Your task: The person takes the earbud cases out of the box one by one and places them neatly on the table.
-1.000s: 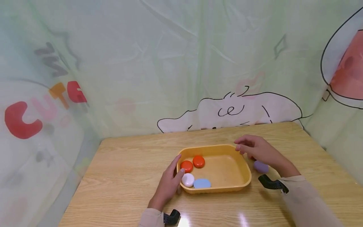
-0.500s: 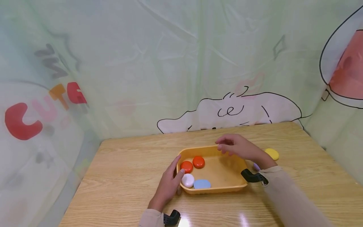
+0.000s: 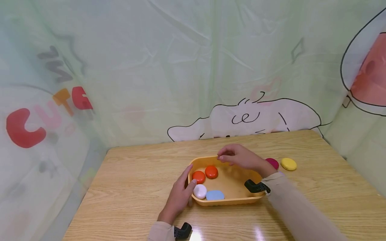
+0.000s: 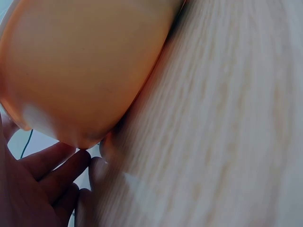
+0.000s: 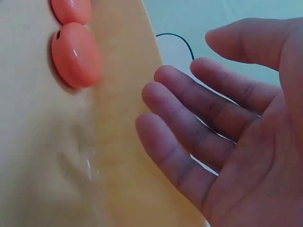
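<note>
On the pale wooden table (image 3: 129, 187), a rounded rectangular orange plastic tray (image 3: 232, 201) held two glossy red discs (image 3: 211, 172) towards ten o'clock. The left hand (image 3: 179, 194) touched its nine-o'clock end, fingers spread; the right hand (image 3: 241, 157) hung over its twelve-o'clock side, fingers loosely bent and slightly apart.

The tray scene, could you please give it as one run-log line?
Left hand: touching orange tray | Right hand: empty, by tray's far rim | Inside: two red pieces, white piece, blue piece
</note>
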`<state>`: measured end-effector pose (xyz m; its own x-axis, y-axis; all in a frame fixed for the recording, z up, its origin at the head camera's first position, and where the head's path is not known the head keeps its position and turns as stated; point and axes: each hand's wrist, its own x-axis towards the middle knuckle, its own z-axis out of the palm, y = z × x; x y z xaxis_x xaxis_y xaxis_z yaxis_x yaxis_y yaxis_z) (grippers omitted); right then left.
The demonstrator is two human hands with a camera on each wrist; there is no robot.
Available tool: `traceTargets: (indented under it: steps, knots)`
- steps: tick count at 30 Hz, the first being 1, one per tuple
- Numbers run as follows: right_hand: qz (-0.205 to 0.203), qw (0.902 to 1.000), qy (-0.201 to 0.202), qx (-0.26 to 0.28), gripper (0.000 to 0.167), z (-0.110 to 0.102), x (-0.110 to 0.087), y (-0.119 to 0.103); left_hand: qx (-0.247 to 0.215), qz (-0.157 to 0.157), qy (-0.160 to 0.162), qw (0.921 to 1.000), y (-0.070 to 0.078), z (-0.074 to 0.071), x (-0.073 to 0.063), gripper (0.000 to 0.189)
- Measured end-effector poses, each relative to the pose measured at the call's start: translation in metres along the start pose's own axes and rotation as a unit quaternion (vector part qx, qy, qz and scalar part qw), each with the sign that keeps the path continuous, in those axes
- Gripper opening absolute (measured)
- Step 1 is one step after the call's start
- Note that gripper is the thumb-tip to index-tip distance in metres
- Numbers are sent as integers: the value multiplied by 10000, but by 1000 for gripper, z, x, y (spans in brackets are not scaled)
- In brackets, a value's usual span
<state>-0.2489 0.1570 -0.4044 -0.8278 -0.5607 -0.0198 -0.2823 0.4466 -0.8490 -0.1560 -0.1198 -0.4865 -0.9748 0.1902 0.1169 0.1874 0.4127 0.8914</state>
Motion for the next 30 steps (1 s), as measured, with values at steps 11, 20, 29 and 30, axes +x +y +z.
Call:
traceTargets:
  steps: [11,20,29,30]
  knots:
    - [-371,9936,-516,-937,29,13,6,-2,-74,-50,-66,9999,3,0,1,56]
    - [-151,9903,-1136,-785,42,20,10,3,-48,-52,-12,10000,3,-1,0,56]
    - [-211,9865,-1303,-966,53,29,9,5,-55,-13,-31,10000,0,0,0,56]
    - [-233,9861,-1289,-1021,53,30,9,4,-59,-11,-29,10000,0,0,1,56]
